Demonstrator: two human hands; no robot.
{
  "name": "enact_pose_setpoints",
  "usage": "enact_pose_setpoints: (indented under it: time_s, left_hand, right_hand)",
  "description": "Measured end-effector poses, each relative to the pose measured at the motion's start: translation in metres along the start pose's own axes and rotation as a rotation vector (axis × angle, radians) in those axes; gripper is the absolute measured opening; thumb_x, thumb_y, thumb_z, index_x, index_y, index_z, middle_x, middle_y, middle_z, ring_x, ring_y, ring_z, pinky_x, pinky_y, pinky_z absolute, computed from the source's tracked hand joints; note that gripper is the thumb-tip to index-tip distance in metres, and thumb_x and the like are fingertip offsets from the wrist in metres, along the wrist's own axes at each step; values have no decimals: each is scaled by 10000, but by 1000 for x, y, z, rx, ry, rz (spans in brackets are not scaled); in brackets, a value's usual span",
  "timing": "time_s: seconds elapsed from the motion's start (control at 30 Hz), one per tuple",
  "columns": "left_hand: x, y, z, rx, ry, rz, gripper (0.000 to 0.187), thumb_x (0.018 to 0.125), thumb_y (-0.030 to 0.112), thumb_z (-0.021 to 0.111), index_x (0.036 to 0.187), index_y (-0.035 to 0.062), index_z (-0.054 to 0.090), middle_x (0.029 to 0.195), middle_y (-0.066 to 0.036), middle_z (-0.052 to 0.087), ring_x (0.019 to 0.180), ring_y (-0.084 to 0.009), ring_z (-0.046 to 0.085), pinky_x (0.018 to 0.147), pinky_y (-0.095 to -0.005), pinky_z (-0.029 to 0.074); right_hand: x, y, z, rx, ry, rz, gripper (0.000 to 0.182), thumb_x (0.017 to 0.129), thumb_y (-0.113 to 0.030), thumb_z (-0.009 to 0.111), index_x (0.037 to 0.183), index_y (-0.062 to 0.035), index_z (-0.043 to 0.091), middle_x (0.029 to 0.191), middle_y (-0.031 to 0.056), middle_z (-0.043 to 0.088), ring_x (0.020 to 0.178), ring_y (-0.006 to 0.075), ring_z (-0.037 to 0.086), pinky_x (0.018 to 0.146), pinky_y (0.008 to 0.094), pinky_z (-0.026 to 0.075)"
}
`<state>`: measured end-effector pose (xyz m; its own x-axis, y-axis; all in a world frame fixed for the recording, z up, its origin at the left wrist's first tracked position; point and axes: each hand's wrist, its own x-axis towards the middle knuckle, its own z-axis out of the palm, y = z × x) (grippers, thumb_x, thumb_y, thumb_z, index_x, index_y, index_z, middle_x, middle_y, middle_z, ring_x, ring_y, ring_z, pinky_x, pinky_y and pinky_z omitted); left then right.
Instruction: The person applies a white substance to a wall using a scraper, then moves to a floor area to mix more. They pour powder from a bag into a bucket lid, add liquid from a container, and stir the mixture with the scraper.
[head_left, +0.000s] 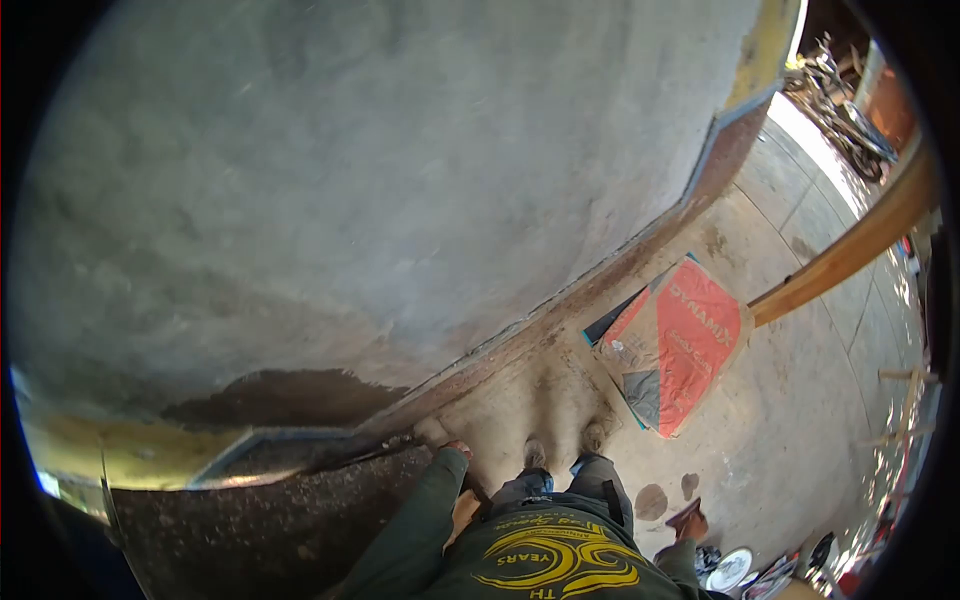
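Note:
The green left sleeve reaches toward the foot of the wall, where my left hand [458,448] is seen beside the corner of a dark, speckled panel [290,510]. Its fingers are too small to make out. On the other side of my body, low over the floor, my right hand [690,526] is closed around a small reddish-brown piece [684,512] whose kind I cannot tell. Facing me is a grey plastered wall [400,180] with a dark damp patch [290,396] low on it.
A flattened red and brown DYNAMIX sack [690,345] lies on the concrete floor [790,420] ahead to the right. Past it stands a wooden post [850,245]. Near my right side are a white round dish [729,569] and mixed clutter. A bicycle [840,110] is at the far right.

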<state>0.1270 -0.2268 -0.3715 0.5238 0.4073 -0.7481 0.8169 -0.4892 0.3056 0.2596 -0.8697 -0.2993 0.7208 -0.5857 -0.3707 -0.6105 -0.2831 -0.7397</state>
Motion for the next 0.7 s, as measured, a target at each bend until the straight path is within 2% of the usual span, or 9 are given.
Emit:
enact_pose_setpoints:
  time_s: [0.07, 0.17, 0.23, 0.27, 0.4, 0.43, 0.5, 0.57, 0.7]
  left_hand:
    - [-21, -2, 17, 1018, -282, 233, 262, 900, 254, 609, 1148, 194, 668, 1222, -79, 639, 1144, -250, 606, 923, -435, 511]
    - [-44, -38, 76, 966, -288, 117, 289, 903, 277, 591, 1174, 196, 649, 1223, -73, 626, 1167, -241, 592, 944, -448, 495]
    - [-86, -60, 105, 801, -170, 144, 433, 994, 433, 386, 1219, 140, 612, 1149, -87, 635, 1144, -257, 573, 948, -449, 474]
    - [-79, -55, 119, 790, -149, 145, 433, 994, 433, 386, 1219, 140, 612, 1149, -87, 635, 1144, -257, 573, 948, -449, 474]
    - [-135, -80, 158, 1195, -59, 991, 309, 1009, 238, 319, 1024, 130, 609, 900, -65, 581, 885, -169, 550, 882, -355, 453]
    - [-108, -65, 152, 1318, -48, 1219, 314, 1013, 189, 302, 976, 128, 608, 838, -60, 568, 820, -147, 545, 865, -332, 447]
    - [-102, -20, 150, 1467, 9, 1298, 308, 1012, 190, 306, 982, 127, 606, 846, -62, 568, 827, -151, 545, 868, -336, 447]
    - [-92, 35, 132, 1663, 137, 1320, 297, 1010, 193, 313, 994, 124, 601, 861, -65, 568, 839, -160, 546, 873, -345, 446]
    - [-92, 99, 83, 2023, 413, 1221, 277, 1007, 200, 328, 1018, 119, 592, 892, -72, 569, 865, -178, 547, 883, -363, 444]
  right_hand:
    - [7, 48, -49, -481, 50, -29, 442, 739, -258, 590, 1035, 57, 682, 942, 223, 700, 822, 301, 684, 740, 401, 541]
    - [43, 34, -26, -341, -88, -46, 436, 742, -258, 588, 1029, 56, 686, 929, 221, 702, 807, 295, 685, 733, 399, 543]
    - [62, 27, -9, -186, -182, -9, 431, 746, -258, 586, 1023, 55, 690, 916, 219, 704, 793, 290, 687, 726, 397, 545]
    - [71, 26, -9, -104, -213, 18, 428, 747, -257, 585, 1020, 55, 691, 909, 218, 704, 785, 287, 688, 722, 396, 545]
    - [106, -62, 26, -315, -375, -235, 386, 764, -212, 569, 995, 69, 696, 873, 197, 714, 754, 256, 687, 714, 374, 544]
    - [111, -77, 40, -125, -400, -361, 367, 778, -199, 571, 1012, 53, 699, 872, 185, 716, 749, 243, 686, 694, 360, 541]
    - [123, -116, 56, -47, -462, -443, 345, 795, -194, 581, 1026, 33, 702, 862, 162, 719, 737, 218, 680, 675, 346, 538]
    - [107, -155, 49, 28, -442, -466, 333, 831, -192, 605, 1030, 64, 683, 831, 120, 706, 687, 160, 647, 627, 306, 521]
    - [97, -161, 20, 75, -472, -402, 314, 800, -158, 620, 1014, 64, 685, 830, 115, 705, 701, 182, 665, 646, 312, 542]
